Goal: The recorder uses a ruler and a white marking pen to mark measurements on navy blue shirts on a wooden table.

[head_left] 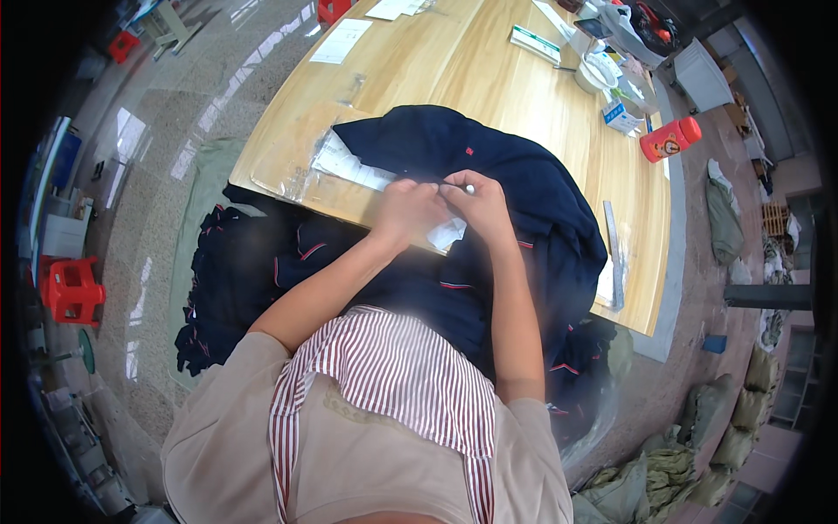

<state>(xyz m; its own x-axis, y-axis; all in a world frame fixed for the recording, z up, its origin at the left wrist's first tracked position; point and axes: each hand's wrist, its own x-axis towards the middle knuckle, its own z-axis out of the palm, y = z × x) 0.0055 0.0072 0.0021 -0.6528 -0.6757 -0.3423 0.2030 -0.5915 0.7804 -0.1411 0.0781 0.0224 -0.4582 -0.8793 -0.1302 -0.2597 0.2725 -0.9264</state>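
Observation:
A navy blue garment [532,188] with a small red mark lies spread over the near part of the wooden table and hangs off its front edge. My left hand [406,210], somewhat blurred, is closed in a pinch at the garment's inner edge. Right beside it, fingertips nearly touching, my right hand [480,205] is closed too. A small white-ended thing [470,189] shows between its fingers; its kind is hidden. Beneath my hands a crumpled piece of clear plastic [447,232] catches the light. White papers [349,166] lie just left of my hands, partly under the garment.
More navy garments [236,262] with red and white trim are heaped below the table edge. On the wooden table [419,61] are a metal ruler [614,253], a red bottle [670,140], a blue-and-white box [621,116] and a white basket [598,72]. A red stool [74,293] stands left.

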